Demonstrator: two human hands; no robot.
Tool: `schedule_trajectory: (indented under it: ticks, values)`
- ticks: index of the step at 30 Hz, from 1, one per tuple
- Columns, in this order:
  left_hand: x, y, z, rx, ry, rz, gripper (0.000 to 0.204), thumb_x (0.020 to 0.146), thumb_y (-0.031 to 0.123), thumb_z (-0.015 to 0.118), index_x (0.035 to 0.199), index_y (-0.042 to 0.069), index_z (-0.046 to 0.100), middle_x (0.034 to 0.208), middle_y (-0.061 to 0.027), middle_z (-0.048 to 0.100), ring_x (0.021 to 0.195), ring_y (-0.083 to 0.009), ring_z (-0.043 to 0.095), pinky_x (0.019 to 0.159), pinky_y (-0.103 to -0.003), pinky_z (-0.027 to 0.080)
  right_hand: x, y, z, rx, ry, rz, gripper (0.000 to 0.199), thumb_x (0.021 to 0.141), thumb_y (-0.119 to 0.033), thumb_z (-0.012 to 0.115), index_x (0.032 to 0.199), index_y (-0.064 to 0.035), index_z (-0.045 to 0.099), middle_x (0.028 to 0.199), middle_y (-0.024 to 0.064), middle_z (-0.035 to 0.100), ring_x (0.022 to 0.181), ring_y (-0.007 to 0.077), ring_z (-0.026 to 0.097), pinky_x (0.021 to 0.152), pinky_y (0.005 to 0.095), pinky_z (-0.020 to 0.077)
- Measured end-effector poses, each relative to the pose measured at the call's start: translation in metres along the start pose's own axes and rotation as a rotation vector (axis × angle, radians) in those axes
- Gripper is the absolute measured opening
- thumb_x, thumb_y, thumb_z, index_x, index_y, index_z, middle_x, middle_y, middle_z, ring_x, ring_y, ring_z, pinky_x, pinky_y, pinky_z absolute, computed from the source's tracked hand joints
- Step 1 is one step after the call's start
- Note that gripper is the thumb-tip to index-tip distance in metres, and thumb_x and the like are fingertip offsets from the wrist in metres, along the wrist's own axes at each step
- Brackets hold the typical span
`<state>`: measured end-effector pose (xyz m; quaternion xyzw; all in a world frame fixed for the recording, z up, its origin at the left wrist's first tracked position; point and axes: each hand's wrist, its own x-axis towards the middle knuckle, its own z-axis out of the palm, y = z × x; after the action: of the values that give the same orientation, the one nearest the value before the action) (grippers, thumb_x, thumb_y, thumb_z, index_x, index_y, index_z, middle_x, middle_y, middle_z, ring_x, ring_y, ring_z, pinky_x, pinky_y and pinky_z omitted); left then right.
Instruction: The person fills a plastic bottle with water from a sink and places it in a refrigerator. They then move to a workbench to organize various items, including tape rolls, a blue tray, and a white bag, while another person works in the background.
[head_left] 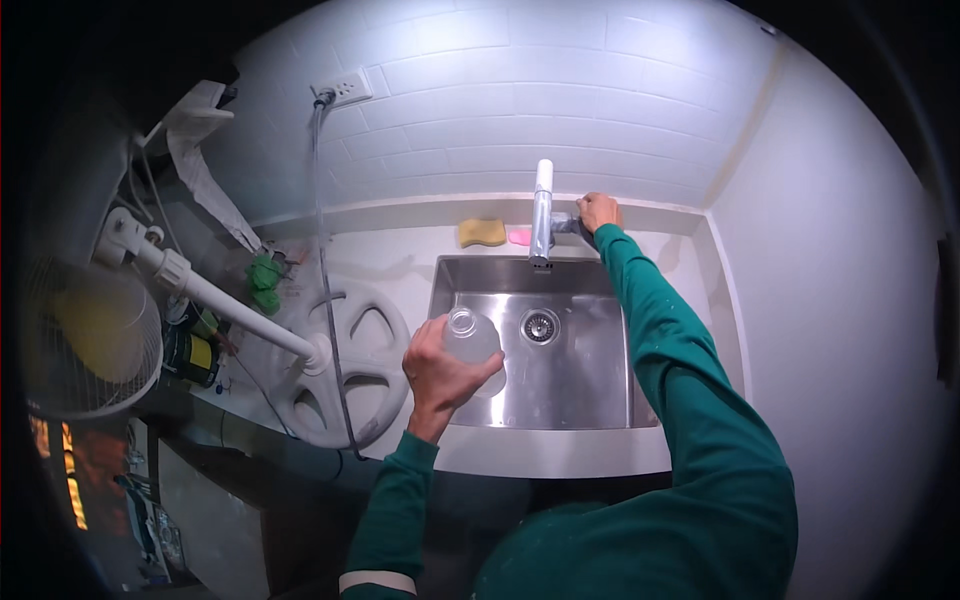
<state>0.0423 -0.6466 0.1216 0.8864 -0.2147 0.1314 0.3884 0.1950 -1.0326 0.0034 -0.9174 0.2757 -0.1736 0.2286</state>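
My left hand (440,366) is wrapped round a clear bottle (474,345), its uncapped round mouth facing up. The bottle is over the left part of a stainless steel sink (590,390), left of the drain (540,326). Behind the sink stands a chrome faucet (541,222) with a white tip. At its right side, my right hand (600,211) has its fingers closed on the faucet handle (568,224), which they partly hide. Whether water is running I cannot tell.
A yellow sponge (482,233) and a pink item (519,237) lie behind the sink. To the left, a fan (95,335) has a white pole (235,305) and a round grey base (385,400) on the counter. A cord (318,180) hangs from a wall outlet (347,88).
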Motion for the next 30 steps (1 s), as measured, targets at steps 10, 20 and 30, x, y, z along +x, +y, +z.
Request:
schedule_trajectory:
  ticks: [10,20,30]
  values:
    - [0.035,-0.019,0.096,0.044,-0.126,0.046,0.052,0.053,0.031,0.080,0.095,0.003,0.066,0.092,-0.0121,0.065,0.085,-0.0289,0.063,0.077,-0.037,0.051,0.029,0.057,-0.012,-0.035,-0.022,-0.076,0.023,0.083,-0.031,0.065,0.090,-0.0115,0.074,0.082,0.0098,0.071,0.083,0.0302,0.067,0.078,0.0402,0.0508]
    - [0.046,-0.027,0.146,0.108,-0.318,-0.092,0.054,0.055,0.032,0.077,0.098,0.002,0.066,0.095,-0.0162,0.067,0.089,-0.0316,0.065,0.081,-0.039,0.051,0.029,0.052,-0.014,0.000,-0.082,-0.041,0.022,0.084,-0.029,0.065,0.090,-0.0099,0.074,0.076,0.0068,0.071,0.080,0.0261,0.067,0.076,0.0386,0.0509]
    - [0.061,-0.025,0.172,0.159,-0.386,-0.115,0.053,0.055,0.036,0.079,0.097,0.005,0.066,0.095,-0.0154,0.067,0.091,-0.0329,0.063,0.082,-0.040,0.050,0.030,0.057,-0.009,0.072,-0.090,-0.042,0.021,0.084,-0.029,0.065,0.088,-0.0098,0.074,0.075,0.0074,0.071,0.078,0.0275,0.067,0.076,0.0385,0.0505]
